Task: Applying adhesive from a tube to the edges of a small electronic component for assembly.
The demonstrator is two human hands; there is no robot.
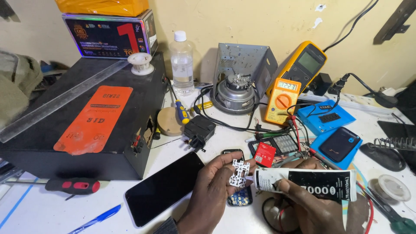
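Down low in the view, the left hand [210,190] pinches a small white part [239,172] between thumb and fingertips, holding it upright above a little blue circuit board [239,198] that lies on the white table [52,212]. Its fingers are closed snugly round the part's left edge. The right hand [305,203] is wrapped round a glue tube [310,184], black with a white end, held nearly level; the tube's nozzle touches the part's right side. That hand is fully closed on the tube, thumb on top. Just left of the hands lies a dark phone [162,188], screen up, tilted on the table. Beyond the part sit a small red card [264,154] and a calculator [281,143], close together. Farther back stand an orange multimeter [282,100] and a larger yellow multimeter [303,65], both leaning, beside a grey motor [236,93] in a metal bracket. A clear bottle [182,65] stands upright left of the motor, and a black plug adapter [199,131] lies near a round wooden disc [168,122]. On the left, a big black box [52,134] carries an orange sheet [96,119] and a clear ruler [60,99]. A red-and-black screwdriver [73,186] and a blue pen [97,219] lie in front of the box. Right of the hands are two blue pads [327,117], a coil stand [396,144] and a solder spool [392,187].
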